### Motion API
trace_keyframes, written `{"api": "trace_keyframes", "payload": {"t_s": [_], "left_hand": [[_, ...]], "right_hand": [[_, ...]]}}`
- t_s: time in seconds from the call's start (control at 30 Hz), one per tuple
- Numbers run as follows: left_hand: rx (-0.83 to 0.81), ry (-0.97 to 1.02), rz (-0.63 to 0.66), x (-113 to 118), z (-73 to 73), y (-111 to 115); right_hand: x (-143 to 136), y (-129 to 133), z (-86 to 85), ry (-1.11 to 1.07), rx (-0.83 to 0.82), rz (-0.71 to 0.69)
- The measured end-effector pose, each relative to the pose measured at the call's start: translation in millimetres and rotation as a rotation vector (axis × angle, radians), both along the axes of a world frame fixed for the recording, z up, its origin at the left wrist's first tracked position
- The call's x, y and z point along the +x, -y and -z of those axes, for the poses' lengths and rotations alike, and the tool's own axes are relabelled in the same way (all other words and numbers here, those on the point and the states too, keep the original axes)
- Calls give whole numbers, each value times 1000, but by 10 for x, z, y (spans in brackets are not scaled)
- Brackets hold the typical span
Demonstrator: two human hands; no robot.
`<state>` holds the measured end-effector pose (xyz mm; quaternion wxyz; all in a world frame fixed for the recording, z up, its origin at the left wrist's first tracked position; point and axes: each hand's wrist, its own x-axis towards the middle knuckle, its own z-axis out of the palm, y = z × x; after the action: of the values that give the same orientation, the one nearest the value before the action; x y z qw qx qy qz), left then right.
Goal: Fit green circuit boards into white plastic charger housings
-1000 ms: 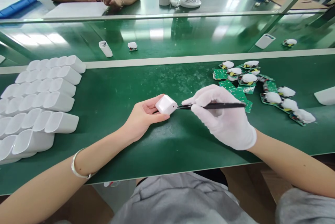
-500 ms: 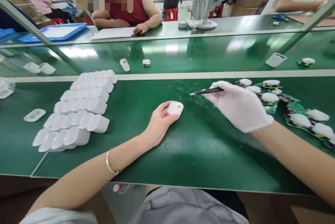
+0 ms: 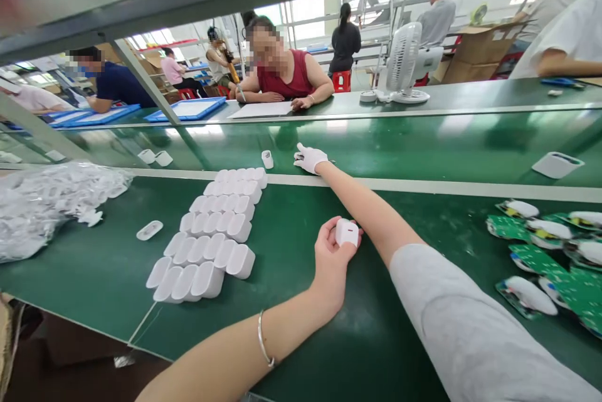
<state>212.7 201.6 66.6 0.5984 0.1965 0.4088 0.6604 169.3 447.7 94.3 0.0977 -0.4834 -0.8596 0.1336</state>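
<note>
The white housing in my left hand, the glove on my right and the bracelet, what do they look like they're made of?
White housing: probably moulded plastic, smooth and satiny, judging by rounded edges and even colour.
Glove: likely fabric, matte white, with no shine; any weave is too small to see.
Bracelet: silvery, perhaps polished metal, going by its bright highlights.

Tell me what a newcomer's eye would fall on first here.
Probably the block of white casings, lined up in close rows on the green bench, left of the bare left hand, which holds a slotted white piece. The white-gloved right hand, stretched out beside the pale strip, would likely stand out next. At the right edge, a cluster of green circuit boards may also catch the eye.
</note>
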Motion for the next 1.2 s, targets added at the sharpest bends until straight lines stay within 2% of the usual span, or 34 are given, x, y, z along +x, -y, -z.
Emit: {"api": "trace_keyframes", "payload": {"t_s": [0.1,0.17,0.27,0.37,0.43,0.53,0.6,0.67,0.77,0.87,1.03,1.1,1.2], "left_hand": [[7,1,-11,-51,-7,-54],[-14,-4,-20,-66,-21,-70],[-42,-8,14,-50,-47,-59],[-48,-18,91,-13,-61,-21],[-46,-47,144,12,-62,10],[-56,-118,240,47,-69,63],[-80,-152,349,71,-85,107],[-94,-163,494,91,-104,157],[-63,-152,722,99,-124,225],[-5,-116,856,79,-133,256],[0,-128,922,40,-140,244],[28,-183,931,40,-131,244],[79,-270,913,56,-99,251]], "right_hand": [[-77,-31,-37,46,-41,4],[72,31,-85,77,-56,18],[585,320,-119,121,-81,54],[1296,821,-97,98,-153,55],[1759,1191,-76,-88,-167,78],[2293,1671,-72,-689,-208,299],[2509,1913,-80,-1032,-300,379],[2618,2096,-73,-1198,-414,372],[2634,2281,-22,-1303,-543,311],[2565,2392,29,-1343,-554,240],[2462,2491,23,-1320,-548,306],[2447,2518,8,-1351,-629,358],[2453,2538,0,-1385,-850,405]]}}
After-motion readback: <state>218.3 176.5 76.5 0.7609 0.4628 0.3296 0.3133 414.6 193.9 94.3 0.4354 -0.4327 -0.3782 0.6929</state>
